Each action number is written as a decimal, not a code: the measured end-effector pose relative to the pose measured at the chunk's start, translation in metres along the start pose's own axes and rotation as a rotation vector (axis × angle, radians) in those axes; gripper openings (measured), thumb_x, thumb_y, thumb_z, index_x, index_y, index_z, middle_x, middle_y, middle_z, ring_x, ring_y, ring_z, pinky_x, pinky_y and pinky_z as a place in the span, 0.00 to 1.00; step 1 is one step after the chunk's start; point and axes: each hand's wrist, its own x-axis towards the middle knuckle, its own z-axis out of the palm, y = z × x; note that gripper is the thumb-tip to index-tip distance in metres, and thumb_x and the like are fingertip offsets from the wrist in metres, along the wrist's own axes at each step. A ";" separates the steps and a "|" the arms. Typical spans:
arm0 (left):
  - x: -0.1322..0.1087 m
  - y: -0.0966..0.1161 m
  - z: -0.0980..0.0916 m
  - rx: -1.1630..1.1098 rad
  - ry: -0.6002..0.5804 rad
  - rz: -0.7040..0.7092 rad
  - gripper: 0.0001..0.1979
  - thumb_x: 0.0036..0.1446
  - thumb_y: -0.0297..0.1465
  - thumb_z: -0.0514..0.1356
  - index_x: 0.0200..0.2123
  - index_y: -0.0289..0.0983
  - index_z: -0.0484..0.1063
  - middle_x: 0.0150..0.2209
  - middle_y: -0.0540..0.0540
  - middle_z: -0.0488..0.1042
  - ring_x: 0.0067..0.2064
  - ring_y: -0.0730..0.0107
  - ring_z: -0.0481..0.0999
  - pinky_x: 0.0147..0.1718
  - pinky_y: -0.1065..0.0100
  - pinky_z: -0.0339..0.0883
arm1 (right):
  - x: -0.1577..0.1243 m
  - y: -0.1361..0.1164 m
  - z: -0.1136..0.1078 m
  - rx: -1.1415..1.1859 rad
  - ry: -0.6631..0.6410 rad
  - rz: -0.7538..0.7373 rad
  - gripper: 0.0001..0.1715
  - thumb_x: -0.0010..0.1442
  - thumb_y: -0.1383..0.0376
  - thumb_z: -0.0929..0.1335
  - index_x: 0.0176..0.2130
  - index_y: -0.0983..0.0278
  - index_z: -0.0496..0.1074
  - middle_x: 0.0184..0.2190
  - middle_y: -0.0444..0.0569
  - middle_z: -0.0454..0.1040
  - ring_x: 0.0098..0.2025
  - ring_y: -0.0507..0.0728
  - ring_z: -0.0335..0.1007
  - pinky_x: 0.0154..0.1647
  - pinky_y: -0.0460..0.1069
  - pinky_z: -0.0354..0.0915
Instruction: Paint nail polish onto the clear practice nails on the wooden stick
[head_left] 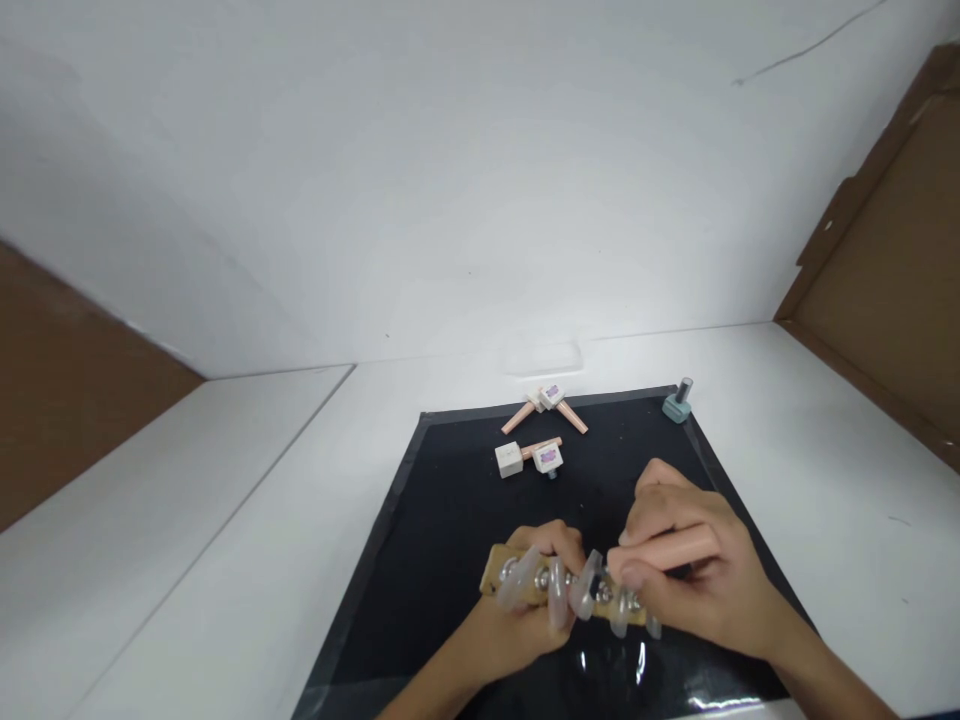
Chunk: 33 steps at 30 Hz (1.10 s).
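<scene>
My left hand (525,625) grips a wooden strip (501,572) that carries several clear false nail tips (559,595) on metal studs. My right hand (694,580) holds a pink nail-polish brush cap (671,548) like a pen, its end pointing at one nail tip near the middle of the strip. Both hands hover over the near part of a black mat (442,520).
On the far part of the mat lie several small polish bottles with pink caps: two (551,403) crossed at the back edge, two (529,457) nearer. A teal bottle (677,403) stands uncapped at the mat's far right corner. White walls and brown cardboard panels (885,280) surround the white tabletop.
</scene>
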 end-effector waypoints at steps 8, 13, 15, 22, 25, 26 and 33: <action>-0.002 -0.005 0.002 -0.103 0.021 -0.048 0.20 0.53 0.42 0.60 0.20 0.36 0.57 0.17 0.56 0.56 0.17 0.82 0.54 0.17 0.77 0.50 | -0.005 0.003 0.003 -0.039 0.160 0.076 0.09 0.52 0.73 0.68 0.24 0.61 0.67 0.19 0.42 0.70 0.23 0.51 0.63 0.22 0.47 0.62; 0.003 -0.011 0.005 -0.486 -0.035 -0.139 0.24 0.49 0.48 0.61 0.21 0.38 0.53 0.16 0.59 0.54 0.14 0.87 0.48 0.12 0.80 0.47 | -0.004 0.002 0.003 0.089 0.063 0.018 0.04 0.54 0.68 0.69 0.28 0.61 0.69 0.20 0.43 0.72 0.22 0.52 0.63 0.22 0.48 0.61; 0.004 -0.014 0.006 -0.501 -0.032 -0.168 0.23 0.50 0.45 0.61 0.21 0.37 0.53 0.16 0.58 0.55 0.14 0.87 0.49 0.12 0.81 0.47 | -0.004 0.001 0.004 0.121 0.024 0.027 0.05 0.55 0.65 0.70 0.29 0.61 0.68 0.21 0.43 0.73 0.23 0.51 0.64 0.22 0.47 0.61; 0.005 -0.012 0.007 -0.548 -0.069 -0.151 0.24 0.48 0.46 0.63 0.21 0.36 0.54 0.17 0.57 0.57 0.15 0.88 0.49 0.12 0.81 0.47 | -0.003 -0.001 0.006 0.044 0.020 0.026 0.09 0.55 0.68 0.69 0.25 0.61 0.66 0.19 0.42 0.71 0.21 0.50 0.62 0.22 0.48 0.59; 0.005 -0.012 0.007 -0.566 -0.088 -0.138 0.23 0.49 0.46 0.62 0.21 0.36 0.55 0.17 0.57 0.57 0.14 0.88 0.49 0.13 0.81 0.46 | -0.003 0.000 0.005 0.017 0.046 0.025 0.09 0.54 0.71 0.68 0.25 0.61 0.66 0.19 0.41 0.71 0.21 0.51 0.63 0.22 0.48 0.59; 0.004 -0.012 0.007 -0.569 -0.088 -0.138 0.23 0.49 0.46 0.62 0.22 0.36 0.55 0.17 0.57 0.57 0.15 0.88 0.49 0.13 0.81 0.46 | -0.004 0.000 0.005 0.015 0.063 0.033 0.08 0.53 0.71 0.69 0.25 0.61 0.67 0.18 0.41 0.71 0.21 0.51 0.63 0.22 0.48 0.60; 0.000 -0.017 0.008 -0.607 -0.112 -0.111 0.21 0.51 0.45 0.62 0.23 0.36 0.57 0.19 0.57 0.57 0.15 0.87 0.49 0.13 0.81 0.46 | -0.005 0.002 0.006 -0.015 0.149 0.103 0.09 0.51 0.74 0.69 0.24 0.62 0.67 0.19 0.42 0.71 0.22 0.50 0.63 0.22 0.46 0.62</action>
